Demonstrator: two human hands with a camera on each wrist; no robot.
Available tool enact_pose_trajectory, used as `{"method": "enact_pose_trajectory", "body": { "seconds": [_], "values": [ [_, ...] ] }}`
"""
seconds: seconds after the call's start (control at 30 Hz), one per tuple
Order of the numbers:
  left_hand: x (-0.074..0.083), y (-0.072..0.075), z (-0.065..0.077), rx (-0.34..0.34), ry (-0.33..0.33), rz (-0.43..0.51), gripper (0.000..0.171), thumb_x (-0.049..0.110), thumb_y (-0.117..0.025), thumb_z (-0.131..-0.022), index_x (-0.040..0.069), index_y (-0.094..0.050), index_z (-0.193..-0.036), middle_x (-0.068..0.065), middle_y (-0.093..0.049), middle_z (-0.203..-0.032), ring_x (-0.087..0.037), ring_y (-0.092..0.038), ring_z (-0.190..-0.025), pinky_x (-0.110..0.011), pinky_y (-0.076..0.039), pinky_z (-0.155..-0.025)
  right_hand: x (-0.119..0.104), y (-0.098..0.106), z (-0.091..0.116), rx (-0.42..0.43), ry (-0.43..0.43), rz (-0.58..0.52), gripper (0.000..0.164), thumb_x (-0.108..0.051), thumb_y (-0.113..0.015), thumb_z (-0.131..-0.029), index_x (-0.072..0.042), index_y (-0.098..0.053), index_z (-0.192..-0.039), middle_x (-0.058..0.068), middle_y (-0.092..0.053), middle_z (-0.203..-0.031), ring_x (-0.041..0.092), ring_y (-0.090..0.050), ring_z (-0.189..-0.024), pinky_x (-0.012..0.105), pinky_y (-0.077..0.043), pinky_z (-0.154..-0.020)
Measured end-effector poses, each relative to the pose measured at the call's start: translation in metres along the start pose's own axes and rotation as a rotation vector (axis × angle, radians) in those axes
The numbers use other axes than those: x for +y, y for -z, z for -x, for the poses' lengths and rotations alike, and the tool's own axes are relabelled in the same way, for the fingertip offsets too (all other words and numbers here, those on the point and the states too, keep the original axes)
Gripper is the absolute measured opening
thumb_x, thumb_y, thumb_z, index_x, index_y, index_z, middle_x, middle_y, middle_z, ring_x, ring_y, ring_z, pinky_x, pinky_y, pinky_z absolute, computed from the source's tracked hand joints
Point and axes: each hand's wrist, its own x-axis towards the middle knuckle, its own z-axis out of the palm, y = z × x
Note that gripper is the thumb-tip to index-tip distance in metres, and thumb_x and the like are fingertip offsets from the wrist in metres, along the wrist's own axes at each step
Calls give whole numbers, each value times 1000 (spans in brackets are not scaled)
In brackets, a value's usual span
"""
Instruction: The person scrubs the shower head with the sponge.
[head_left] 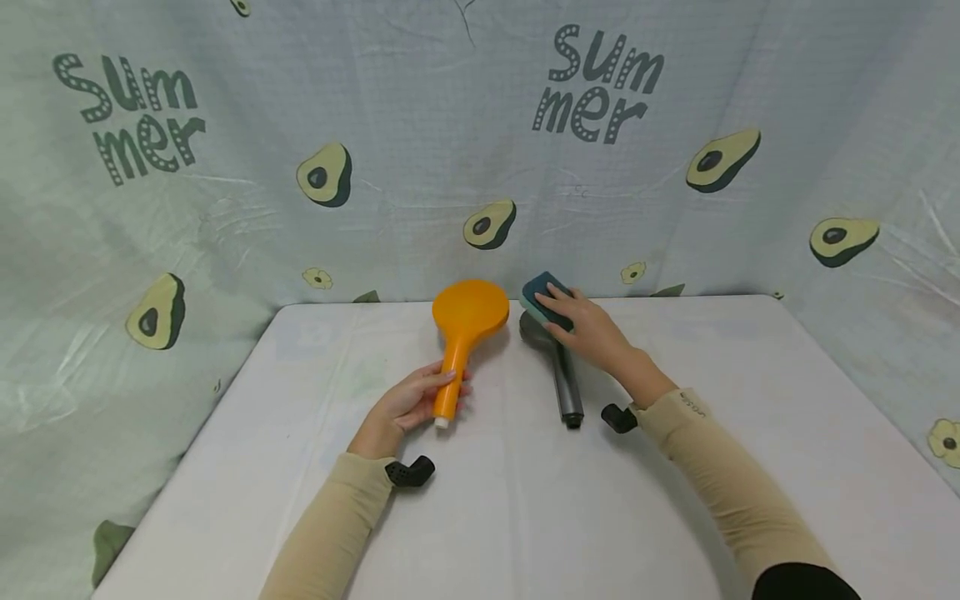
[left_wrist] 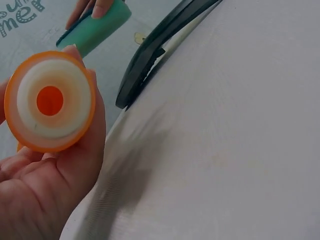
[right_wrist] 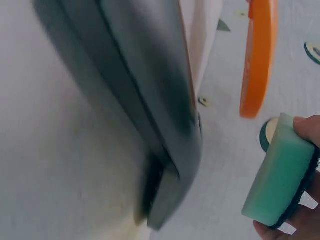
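Observation:
An orange handheld shower head (head_left: 470, 312) is held up by its handle in my left hand (head_left: 408, 402), its round head pointing away from me. The left wrist view looks straight at the white hollow end (left_wrist: 30, 100) of that handle. My right hand (head_left: 596, 333) grips a sponge (right_wrist: 280, 175), light green with a dark scouring side, between thumb and fingers. Below the sponge a dark grey shower head (head_left: 567, 387) lies on the table, its handle toward me. In the head view the sponge and hand overlap the top of this grey one.
The white-covered table (head_left: 517, 517) runs back to a hanging cloth (head_left: 420, 100) printed with avocados and lettering. A black wrist camera (head_left: 411, 472) sits at the left cuff, and another camera (head_left: 619, 418) at the right cuff.

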Motion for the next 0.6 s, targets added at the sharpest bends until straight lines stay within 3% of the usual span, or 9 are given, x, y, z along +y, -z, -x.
{"method": "enact_pose_trajectory", "body": {
  "seconds": [0.27,0.6],
  "values": [
    [-3,-3,0,-24,-13,-33,40,4,-33,-111,-13,-26,-147,-6,-61,-112,-15,-63,-87,-29,-58,-81,-14,-23,-9,72,117,-16,53,-14,-69,-100,-4,-52,-149,21,-40,-157,53,-33,-142,63,-36,-110],
    [-7,0,2,-61,-45,-44,43,6,-41,-110,-12,-27,-148,-6,-62,-116,-15,-63,-92,-30,-57,-85,-20,-29,-12,137,156,-8,53,-16,-70,-99,-6,-54,-148,18,-43,-156,48,-36,-143,63,-37,-109]
  ]
}}
